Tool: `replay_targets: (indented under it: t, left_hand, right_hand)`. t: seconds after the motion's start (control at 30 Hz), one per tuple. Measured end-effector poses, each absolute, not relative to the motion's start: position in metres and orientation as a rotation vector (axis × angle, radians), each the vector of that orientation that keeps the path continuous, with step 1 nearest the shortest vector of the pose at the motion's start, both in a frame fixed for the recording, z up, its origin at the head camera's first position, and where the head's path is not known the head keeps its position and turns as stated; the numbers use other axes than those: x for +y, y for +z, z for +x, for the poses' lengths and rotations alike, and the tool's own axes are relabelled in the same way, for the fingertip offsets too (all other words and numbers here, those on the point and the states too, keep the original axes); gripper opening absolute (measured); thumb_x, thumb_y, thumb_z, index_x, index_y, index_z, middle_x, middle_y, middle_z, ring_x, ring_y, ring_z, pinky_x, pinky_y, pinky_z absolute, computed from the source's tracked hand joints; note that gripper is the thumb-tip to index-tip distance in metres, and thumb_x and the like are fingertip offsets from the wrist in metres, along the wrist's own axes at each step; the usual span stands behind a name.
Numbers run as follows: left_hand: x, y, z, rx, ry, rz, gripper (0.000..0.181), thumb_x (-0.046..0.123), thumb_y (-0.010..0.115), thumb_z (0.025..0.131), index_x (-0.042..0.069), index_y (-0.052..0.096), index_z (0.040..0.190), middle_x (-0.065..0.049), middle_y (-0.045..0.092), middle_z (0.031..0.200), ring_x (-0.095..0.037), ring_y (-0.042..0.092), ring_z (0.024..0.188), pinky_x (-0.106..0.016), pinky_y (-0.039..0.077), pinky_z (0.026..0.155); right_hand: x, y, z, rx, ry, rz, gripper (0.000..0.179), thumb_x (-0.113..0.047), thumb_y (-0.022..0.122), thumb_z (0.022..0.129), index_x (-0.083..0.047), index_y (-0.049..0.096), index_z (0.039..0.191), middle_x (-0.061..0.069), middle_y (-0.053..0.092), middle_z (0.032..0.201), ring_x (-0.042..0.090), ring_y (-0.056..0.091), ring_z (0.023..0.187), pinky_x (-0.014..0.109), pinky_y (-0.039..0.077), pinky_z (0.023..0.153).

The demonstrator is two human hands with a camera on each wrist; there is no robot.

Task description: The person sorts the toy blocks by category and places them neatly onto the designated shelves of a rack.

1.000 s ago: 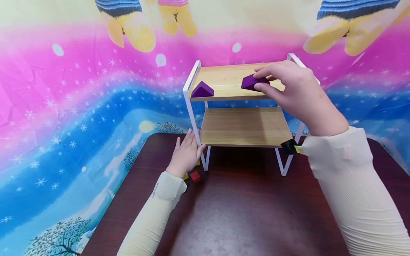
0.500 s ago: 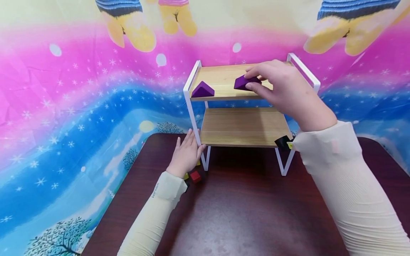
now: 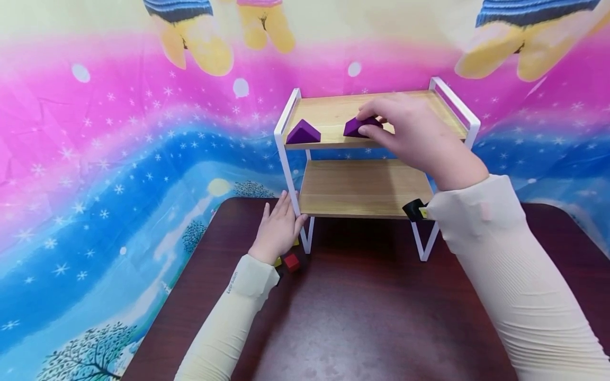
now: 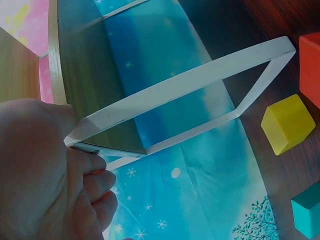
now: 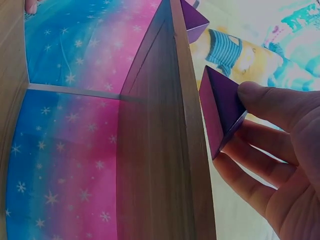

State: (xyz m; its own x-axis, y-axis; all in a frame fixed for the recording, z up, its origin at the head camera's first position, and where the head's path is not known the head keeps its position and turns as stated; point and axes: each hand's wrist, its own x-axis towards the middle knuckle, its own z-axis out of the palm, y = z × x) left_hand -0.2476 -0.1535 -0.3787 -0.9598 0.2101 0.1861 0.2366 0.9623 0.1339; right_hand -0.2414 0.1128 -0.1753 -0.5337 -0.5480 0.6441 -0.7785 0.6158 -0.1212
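Note:
On a two-tier rack, the wooden top board (image 3: 324, 112) carries a purple triangular block (image 3: 303, 133) at its front left corner. My right hand (image 3: 416, 137) pinches a second purple triangular block (image 3: 352, 128) between thumb and fingers, to the right of the first. In the right wrist view this held block (image 5: 220, 107) sits right at the board's edge (image 5: 192, 125), peak upward like the other one. My left hand (image 3: 278, 230) lies with straight fingers along the rack's left white leg (image 3: 287, 177), thumb at its front. The left wrist view shows the thumb against the white frame (image 4: 185, 87).
The rack's lower board (image 3: 362, 185) spans below. Beside the left wrist on the dark table (image 3: 371, 317) lie a red block (image 3: 292, 262), a yellow block (image 4: 288, 124) and a teal block (image 4: 307, 211). A printed cloth (image 3: 143, 159) hangs behind.
My right hand has moved left and slightly down with its purple block, closer to the first block and the top board. The left hand has stayed at the leg.

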Motion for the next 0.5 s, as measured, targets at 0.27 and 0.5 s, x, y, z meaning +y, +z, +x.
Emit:
replay_targets:
  t: [0.27, 0.5]
  left_hand:
    - [-0.1540, -0.3799, -0.2486, -2.937, -0.241, -0.331, 0.065, 0.052, 0.026, 0.098, 0.019, 0.009, 0.152, -0.001, 0.010, 0.156, -0.017, 0.003, 0.144, -0.051, 0.001, 0.112]
    - [-0.1538, -0.3793, -0.2481, -2.933, -0.265, -0.330, 0.065, 0.050, 0.029, 0.099, 0.018, 0.012, 0.152, -0.002, 0.012, 0.156, -0.015, 0.001, 0.143, -0.051, 0.002, 0.112]
  right_hand:
    - [0.1071, -0.1755, -0.2448, -2.316, 0.545, 1.042, 0.020, -0.011, 0.065, 0.089, -0.004, 0.065, 0.107, 0.012, 0.066, 0.104, 0.026, 0.058, 0.098, 0.042, 0.047, 0.089]
    - [0.1055, -0.1780, -0.2487, -2.309, 0.551, 1.071, 0.017, -0.010, 0.064, 0.089, -0.003, 0.065, 0.104, 0.012, 0.066, 0.100, 0.026, 0.059, 0.093, 0.042, 0.048, 0.085]
